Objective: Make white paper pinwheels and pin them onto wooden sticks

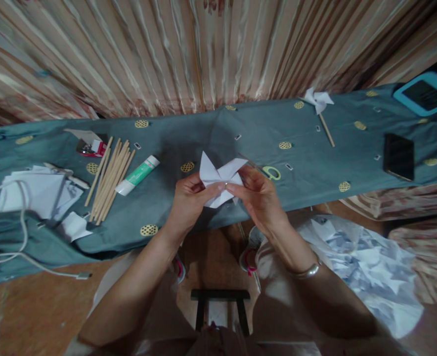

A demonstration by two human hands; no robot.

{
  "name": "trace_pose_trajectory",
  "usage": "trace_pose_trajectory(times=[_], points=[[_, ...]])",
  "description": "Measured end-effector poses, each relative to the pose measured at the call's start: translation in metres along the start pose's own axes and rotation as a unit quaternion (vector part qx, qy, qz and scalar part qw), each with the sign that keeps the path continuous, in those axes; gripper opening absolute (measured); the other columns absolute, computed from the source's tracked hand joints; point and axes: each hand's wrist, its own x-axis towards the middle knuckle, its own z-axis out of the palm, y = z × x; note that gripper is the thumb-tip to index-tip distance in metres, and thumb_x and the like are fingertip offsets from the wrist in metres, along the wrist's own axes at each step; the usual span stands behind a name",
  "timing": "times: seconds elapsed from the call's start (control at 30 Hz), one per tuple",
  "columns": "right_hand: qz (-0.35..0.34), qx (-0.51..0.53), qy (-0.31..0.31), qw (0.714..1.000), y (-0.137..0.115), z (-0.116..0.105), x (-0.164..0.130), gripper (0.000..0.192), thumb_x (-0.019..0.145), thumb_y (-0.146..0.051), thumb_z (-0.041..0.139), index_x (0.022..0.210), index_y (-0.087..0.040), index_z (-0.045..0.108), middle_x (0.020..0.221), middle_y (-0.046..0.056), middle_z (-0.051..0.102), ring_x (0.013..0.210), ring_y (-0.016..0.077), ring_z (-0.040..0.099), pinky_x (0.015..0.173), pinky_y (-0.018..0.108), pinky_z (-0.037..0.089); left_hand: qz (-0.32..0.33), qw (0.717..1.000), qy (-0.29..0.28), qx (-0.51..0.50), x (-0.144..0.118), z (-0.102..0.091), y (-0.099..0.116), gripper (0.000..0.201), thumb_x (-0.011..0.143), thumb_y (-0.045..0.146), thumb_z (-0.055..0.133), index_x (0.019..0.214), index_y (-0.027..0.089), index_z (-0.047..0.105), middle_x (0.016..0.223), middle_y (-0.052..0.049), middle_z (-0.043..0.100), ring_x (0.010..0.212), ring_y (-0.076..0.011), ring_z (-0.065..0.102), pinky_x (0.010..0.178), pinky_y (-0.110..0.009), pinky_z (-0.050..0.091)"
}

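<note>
Between my two hands is a white paper pinwheel [224, 170], its pointed blades spread outward. My left hand [189, 197] grips it from the left, the thumb pressed near its centre. From the right, my right hand [258, 194] pinches it, that thumb also at the centre. A small shiny spot, perhaps a pin head, shows between the thumb tips. The other fingers are partly hidden behind the paper. Just beyond my right hand lie scissors [271, 172] with yellow-green handles, partly covered by the hand.
On the green tablecloth [211, 123] lie wooden sticks [110, 185], a glue stick [137, 175], an opened small box [92, 144], white paper sheets [36, 190] and a cable [24, 232]. At right are a finished pinwheel [318, 100], a phone [399, 156] and a blue-framed device [424, 94]. A bag of paper pieces [370, 267] stands below.
</note>
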Motion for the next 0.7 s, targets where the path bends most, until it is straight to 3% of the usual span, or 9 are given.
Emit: trace_pose_trajectory(times=[0.1,0.27,0.4,0.7], points=[[0.001,-0.015,-0.014,1.0,0.0001,-0.0005,-0.0006,0.035,0.058,-0.028,0.086,0.089,-0.025,0.071,0.096,-0.001,0.073,0.092,0.0187,0.066,0.087,0.034,0.053,-0.002,1.0,-0.004,-0.002,-0.0002,-0.0007,-0.0004,0.024,0.059,0.031,0.088,0.077,0.019,0.076,0.075,-0.001,0.075,0.062,-0.012,0.065,0.061,-0.023,0.052],[0.027,-0.025,-0.011,0.999,0.0008,-0.004,-0.0015,0.023,0.057,-0.031,0.087,0.075,-0.025,0.073,0.081,-0.003,0.073,0.076,0.015,0.065,0.077,0.032,0.053,-0.018,1.0,-0.007,0.0,-0.0008,-0.0028,-0.0002,0.026,0.057,0.032,0.089,0.076,0.019,0.077,0.074,-0.001,0.075,0.06,-0.0119,0.064,0.058,-0.023,0.052],[0.053,-0.025,-0.016,0.998,-0.0026,-0.004,-0.0008,0.022,0.052,-0.031,0.089,0.067,-0.025,0.073,0.075,-0.004,0.073,0.069,0.0131,0.063,0.072,0.03,0.053,-0.024,0.999,-0.013,0.02,-0.0013,-0.005,0.001,0.025,0.059,0.033,0.089,0.077,0.019,0.077,0.073,-0.001,0.075,0.059,-0.0112,0.064,0.056,-0.021,0.05],[0.023,-0.061,0.005,0.998,0.0035,-0.0076,0.0038,0.029,0.048,-0.035,0.09,0.056,-0.024,0.064,0.062,-0.006,0.064,0.063,0.0129,0.061,0.065,0.03,0.053,-0.025,0.998,-0.008,0.063,-0.0011,-0.0077,0.0011,0.024,0.061,0.033,0.087,0.077,0.019,0.077,0.073,-0.002,0.074,0.06,-0.0126,0.063,0.057,-0.024,0.05]])
